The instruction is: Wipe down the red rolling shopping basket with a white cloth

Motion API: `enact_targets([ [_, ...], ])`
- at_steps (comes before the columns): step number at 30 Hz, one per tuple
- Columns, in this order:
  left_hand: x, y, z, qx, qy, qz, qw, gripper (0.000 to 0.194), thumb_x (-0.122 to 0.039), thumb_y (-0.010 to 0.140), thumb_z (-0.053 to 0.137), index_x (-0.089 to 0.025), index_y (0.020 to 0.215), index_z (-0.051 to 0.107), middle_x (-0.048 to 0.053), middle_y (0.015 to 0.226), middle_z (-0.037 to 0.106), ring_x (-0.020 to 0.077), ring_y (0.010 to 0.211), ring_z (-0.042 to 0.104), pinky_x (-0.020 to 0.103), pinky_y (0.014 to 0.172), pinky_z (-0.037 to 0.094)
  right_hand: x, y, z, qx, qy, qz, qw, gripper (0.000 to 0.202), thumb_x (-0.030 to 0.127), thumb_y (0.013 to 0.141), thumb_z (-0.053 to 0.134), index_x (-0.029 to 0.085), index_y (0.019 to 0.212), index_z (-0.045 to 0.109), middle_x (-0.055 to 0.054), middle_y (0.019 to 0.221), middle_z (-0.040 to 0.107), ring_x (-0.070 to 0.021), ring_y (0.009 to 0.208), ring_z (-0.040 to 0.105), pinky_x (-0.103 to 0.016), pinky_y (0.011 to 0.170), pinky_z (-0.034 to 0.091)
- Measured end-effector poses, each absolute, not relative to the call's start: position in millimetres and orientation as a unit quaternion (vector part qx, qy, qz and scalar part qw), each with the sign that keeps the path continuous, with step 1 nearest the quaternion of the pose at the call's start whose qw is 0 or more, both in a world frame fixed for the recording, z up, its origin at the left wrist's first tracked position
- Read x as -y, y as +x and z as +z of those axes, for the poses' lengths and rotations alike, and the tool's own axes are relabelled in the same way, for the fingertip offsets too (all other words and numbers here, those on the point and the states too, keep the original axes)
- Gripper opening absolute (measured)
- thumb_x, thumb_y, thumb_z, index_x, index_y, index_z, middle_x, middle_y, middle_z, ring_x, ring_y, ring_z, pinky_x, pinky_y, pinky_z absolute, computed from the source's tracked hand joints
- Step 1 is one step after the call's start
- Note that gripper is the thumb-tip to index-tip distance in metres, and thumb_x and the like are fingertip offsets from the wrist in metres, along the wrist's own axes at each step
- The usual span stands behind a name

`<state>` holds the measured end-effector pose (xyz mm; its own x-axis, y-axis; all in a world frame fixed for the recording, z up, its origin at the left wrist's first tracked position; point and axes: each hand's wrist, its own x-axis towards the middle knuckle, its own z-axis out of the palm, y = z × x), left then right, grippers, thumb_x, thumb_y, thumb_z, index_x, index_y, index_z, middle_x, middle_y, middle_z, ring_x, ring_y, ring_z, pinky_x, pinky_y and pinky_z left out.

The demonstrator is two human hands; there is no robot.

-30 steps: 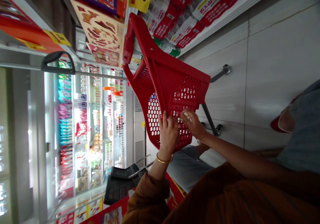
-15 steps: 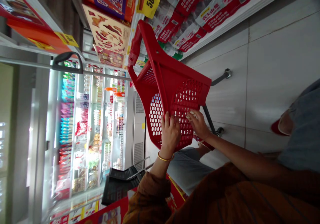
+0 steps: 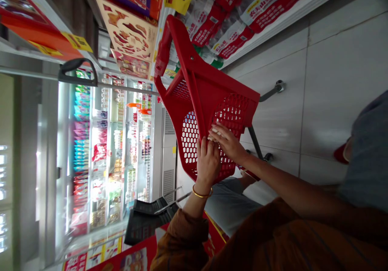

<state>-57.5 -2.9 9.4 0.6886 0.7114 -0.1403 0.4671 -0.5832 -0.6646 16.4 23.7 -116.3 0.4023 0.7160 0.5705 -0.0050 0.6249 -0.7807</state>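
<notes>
The red plastic shopping cart basket (image 3: 209, 77) with honeycomb holes fills the middle of the view. My left hand (image 3: 207, 160), with a gold bangle at the wrist, has its fingers curled over the basket's rim. Against its fingertips lies my right hand (image 3: 228, 141), its fingers bent and pressed together over the perforated side. Something small and pale shows at the right fingertips, too small to make out.
Bottled water packs (image 3: 230, 36) and boxed goods (image 3: 130, 28) line shelves at the top. A lit refrigerated display (image 3: 112, 154) stands at the left, with black trays (image 3: 145, 222) below. Red shoes, denim-covered legs and the tiled floor (image 3: 333, 85) show at the right.
My right hand has moved left along the basket to meet my left hand's fingers. My left hand stays on the rim. The view has shifted slightly.
</notes>
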Motion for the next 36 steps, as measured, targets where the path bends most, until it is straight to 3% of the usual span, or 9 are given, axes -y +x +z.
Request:
enact_targets([
  [4,3,-59,9,0.348,-0.867,0.199,0.297,0.037,-0.012,0.09,0.046,-0.005,0.124,0.056,0.019,0.125,0.06,0.0322,0.133,0.044,0.055,0.115,0.032,-22,11,-129,0.507,-0.363,0.235,0.746,0.046,0.021,0.099,0.04,0.031,0.143,0.04,-0.008,0.138,0.053,-0.0218,0.139,0.037,-0.051,0.111,0.041],
  [9,4,-61,8,0.363,-0.868,0.182,0.287,0.038,-0.01,0.09,0.044,-0.007,0.127,0.053,0.02,0.135,0.053,0.0311,0.138,0.037,0.057,0.116,0.03,-17,8,-145,0.503,-0.38,0.219,0.745,0.044,0.021,0.098,0.044,0.03,0.141,0.043,-0.007,0.137,0.055,-0.0219,0.137,0.04,-0.05,0.111,0.042],
  [18,11,-63,3,0.388,-0.857,0.154,0.301,0.048,-0.004,0.089,0.041,-0.001,0.136,0.043,0.023,0.147,0.041,0.0301,0.144,0.025,0.047,0.116,0.034,-11,10,-165,0.515,-0.392,0.211,0.733,0.039,0.024,0.096,0.047,0.029,0.135,0.052,-0.008,0.132,0.059,-0.0235,0.133,0.046,-0.05,0.107,0.047],
  [23,17,-68,-4,0.416,-0.848,0.118,0.306,0.053,-0.005,0.09,0.04,-0.003,0.143,0.034,0.02,0.15,0.037,0.028,0.146,0.017,0.045,0.115,0.036,-8,19,-142,0.521,-0.401,0.213,0.723,0.041,0.023,0.096,0.046,0.023,0.137,0.049,-0.013,0.134,0.055,-0.0243,0.129,0.05,-0.048,0.106,0.048],
  [26,21,-70,-10,0.449,-0.832,0.088,0.315,0.055,-0.006,0.091,0.04,-0.005,0.145,0.031,0.02,0.152,0.033,0.0292,0.146,0.012,0.046,0.112,0.039,-11,25,-116,0.531,-0.389,0.218,0.721,0.043,0.025,0.097,0.044,0.025,0.14,0.045,-0.011,0.138,0.053,-0.0236,0.131,0.048,-0.048,0.11,0.045],
  [32,22,-71,-19,0.479,-0.824,0.078,0.294,0.055,-0.004,0.089,0.041,0.001,0.143,0.033,0.024,0.149,0.036,0.0298,0.145,0.017,0.047,0.114,0.036,-28,27,-89,0.567,-0.353,0.195,0.718,0.043,0.025,0.099,0.04,0.031,0.142,0.042,-0.005,0.145,0.047,-0.0235,0.142,0.033,-0.051,0.114,0.039],
  [36,21,-66,-18,0.482,-0.822,0.091,0.29,0.053,-0.004,0.089,0.041,0.002,0.142,0.035,0.023,0.15,0.035,0.0302,0.145,0.018,0.046,0.116,0.034,-33,24,-97,0.585,-0.364,0.17,0.705,0.043,0.026,0.099,0.041,0.031,0.142,0.042,-0.005,0.142,0.051,-0.0221,0.137,0.04,-0.051,0.113,0.041],
])
